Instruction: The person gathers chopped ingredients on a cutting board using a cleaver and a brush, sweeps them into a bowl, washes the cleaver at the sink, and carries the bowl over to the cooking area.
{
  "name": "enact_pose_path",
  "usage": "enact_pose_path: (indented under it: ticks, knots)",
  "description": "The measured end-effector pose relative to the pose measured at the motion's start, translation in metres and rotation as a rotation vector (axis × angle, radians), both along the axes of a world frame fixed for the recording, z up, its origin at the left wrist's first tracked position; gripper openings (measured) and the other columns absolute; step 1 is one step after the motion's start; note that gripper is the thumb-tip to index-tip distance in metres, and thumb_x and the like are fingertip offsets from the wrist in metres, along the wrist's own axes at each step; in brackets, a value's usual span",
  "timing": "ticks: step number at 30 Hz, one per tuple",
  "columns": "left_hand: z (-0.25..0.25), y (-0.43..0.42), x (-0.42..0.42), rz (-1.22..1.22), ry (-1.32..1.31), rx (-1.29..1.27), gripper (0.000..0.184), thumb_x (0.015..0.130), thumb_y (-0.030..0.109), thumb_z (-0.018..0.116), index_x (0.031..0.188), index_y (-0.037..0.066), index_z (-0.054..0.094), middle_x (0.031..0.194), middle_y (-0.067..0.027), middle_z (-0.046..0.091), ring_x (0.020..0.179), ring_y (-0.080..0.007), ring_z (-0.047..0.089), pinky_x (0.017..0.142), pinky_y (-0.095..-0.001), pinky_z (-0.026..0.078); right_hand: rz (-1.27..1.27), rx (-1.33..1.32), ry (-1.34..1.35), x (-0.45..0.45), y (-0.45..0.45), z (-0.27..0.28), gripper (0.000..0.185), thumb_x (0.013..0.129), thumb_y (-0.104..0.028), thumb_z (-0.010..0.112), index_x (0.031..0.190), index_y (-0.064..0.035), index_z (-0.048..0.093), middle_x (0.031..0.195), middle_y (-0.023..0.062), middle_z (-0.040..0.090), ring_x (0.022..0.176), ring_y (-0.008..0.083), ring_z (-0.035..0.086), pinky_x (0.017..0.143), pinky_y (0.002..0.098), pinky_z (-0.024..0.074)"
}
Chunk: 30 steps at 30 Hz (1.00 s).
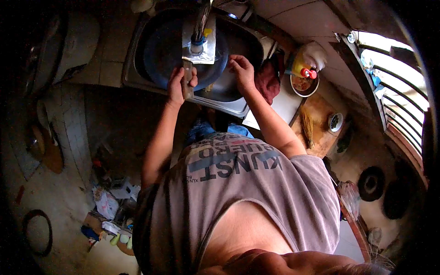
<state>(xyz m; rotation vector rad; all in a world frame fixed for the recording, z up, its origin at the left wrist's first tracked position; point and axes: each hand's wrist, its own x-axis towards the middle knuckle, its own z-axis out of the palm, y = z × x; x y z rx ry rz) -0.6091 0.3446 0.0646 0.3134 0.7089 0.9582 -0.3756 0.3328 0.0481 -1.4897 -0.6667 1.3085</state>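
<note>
My left hand [178,85] is wrapped round the wooden handle of a cleaver [208,56]. The cleaver's wide, bright blade points away from me, under the tap [197,45] with its blue end and small yellow lever. Beneath the blade, a dark blue basin [158,68] sits in the steel sink [238,106]. To the right of the blade, apart from it, my right hand [241,72] hangs over the basin's right rim. Its fingers are loosely bent and apart, with nothing visible in them.
A dark red cloth [267,82] lies by the sink's right edge. Beyond it are a bowl of food [304,86], a red-capped yellow bottle [302,64], a straw brush [307,126] on a wooden board [323,133], and a small bowl [335,122]. A barred window [398,87] is at right.
</note>
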Motion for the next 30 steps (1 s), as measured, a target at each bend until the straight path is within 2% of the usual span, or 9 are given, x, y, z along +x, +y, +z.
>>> enact_pose_path:
  ticks: [8, 10, 12, 16, 19, 22, 24, 28, 30]
  knots:
    - [0.009, -0.002, 0.002, -0.011, -0.019, -0.010, 0.022, 0.094, 0.026, 0.047, 0.102, 0.005, 0.050, 0.087, -0.0136, 0.058, 0.061, -0.0194, 0.052, 0.057, -0.0316, 0.042, 0.017, 0.024, -0.170, 0.012, 0.026, 0.029, 0.017, 0.089, -0.017, 0.060, 0.094, -0.0004, 0.062, 0.078, -0.0002, 0.060, 0.067, 0.0072, 0.051, 0.060, 0.0213, 0.0415]
    - [0.007, -0.004, 0.001, -0.031, -0.023, -0.007, 0.021, 0.094, 0.025, 0.046, 0.102, 0.006, 0.050, 0.088, -0.0137, 0.058, 0.061, -0.0194, 0.053, 0.057, -0.0318, 0.042, 0.027, 0.051, -0.214, 0.012, 0.037, 0.037, 0.017, 0.089, -0.015, 0.060, 0.097, -0.0009, 0.061, 0.081, 0.0026, 0.061, 0.072, 0.0100, 0.054, 0.065, 0.0238, 0.0445]
    - [0.016, -0.005, 0.006, -0.005, -0.031, -0.054, 0.021, 0.094, 0.024, 0.046, 0.101, 0.005, 0.050, 0.088, -0.0138, 0.058, 0.060, -0.0194, 0.053, 0.057, -0.0319, 0.042, 0.055, 0.353, -0.458, 0.019, 0.060, 0.030, 0.023, 0.087, -0.015, 0.061, 0.107, -0.0023, 0.060, 0.091, 0.0073, 0.064, 0.082, 0.0143, 0.059, 0.073, 0.0280, 0.0471]
    - [0.024, -0.016, 0.003, -0.017, 0.011, -0.065, 0.022, 0.094, 0.023, 0.046, 0.105, 0.005, 0.048, 0.087, -0.0133, 0.058, 0.061, -0.0192, 0.053, 0.057, -0.0317, 0.043, 0.057, 0.466, -0.473, 0.014, 0.107, 0.041, 0.033, 0.085, -0.012, 0.061, 0.117, -0.0053, 0.056, 0.105, 0.0133, 0.064, 0.094, 0.0231, 0.062, 0.080, 0.0331, 0.0484]
    - [0.038, -0.027, -0.002, -0.021, 0.018, -0.101, 0.019, 0.094, 0.022, 0.046, 0.105, 0.006, 0.047, 0.087, -0.0129, 0.058, 0.061, -0.0192, 0.053, 0.056, -0.0309, 0.043, 0.189, 0.478, -0.642, 0.007, 0.135, 0.054, 0.042, 0.088, -0.023, 0.058, 0.127, -0.0123, 0.049, 0.113, 0.0170, 0.062, 0.100, 0.0316, 0.062, 0.081, 0.0368, 0.0501]
    - [0.047, -0.040, -0.009, -0.031, 0.067, -0.118, 0.016, 0.095, 0.020, 0.045, 0.104, 0.007, 0.047, 0.085, -0.0122, 0.058, 0.060, -0.0190, 0.054, 0.055, -0.0300, 0.044, 0.423, 0.195, -0.996, 0.002, 0.141, 0.096, 0.041, 0.091, -0.027, 0.054, 0.129, -0.0154, 0.047, 0.107, 0.0151, 0.064, 0.096, 0.0286, 0.063, 0.079, 0.0379, 0.0496]
    - [0.054, -0.048, -0.015, -0.095, 0.160, -0.119, 0.015, 0.095, 0.019, 0.046, 0.104, 0.007, 0.046, 0.084, -0.0120, 0.059, 0.060, -0.0185, 0.054, 0.054, -0.0295, 0.043, 0.538, 0.025, -1.256, 0.002, 0.139, 0.122, 0.043, 0.091, -0.037, 0.051, 0.130, -0.0216, 0.045, 0.103, 0.0182, 0.064, 0.093, 0.0366, 0.062, 0.077, 0.0437, 0.0498]
    - [0.055, -0.065, -0.025, -0.219, 0.333, -0.025, 0.017, 0.093, 0.017, 0.051, 0.103, 0.007, 0.042, 0.085, -0.0121, 0.058, 0.055, -0.0175, 0.053, 0.051, -0.0303, 0.044, 0.595, -0.065, -1.281, 0.027, 0.132, 0.125, 0.037, 0.091, -0.039, 0.049, 0.126, -0.0261, 0.047, 0.103, 0.0192, 0.064, 0.093, 0.0381, 0.061, 0.077, 0.0461, 0.0495]
    - [0.056, -0.073, -0.023, -0.246, 0.377, 0.015, 0.017, 0.092, 0.016, 0.052, 0.101, 0.007, 0.040, 0.083, -0.0110, 0.056, 0.052, -0.0159, 0.052, 0.048, -0.0287, 0.043, 0.475, 0.172, -1.202, 0.038, 0.122, 0.111, 0.036, 0.090, -0.037, 0.051, 0.122, -0.0192, 0.049, 0.100, 0.0215, 0.063, 0.093, 0.0385, 0.061, 0.077, 0.0463, 0.0489]
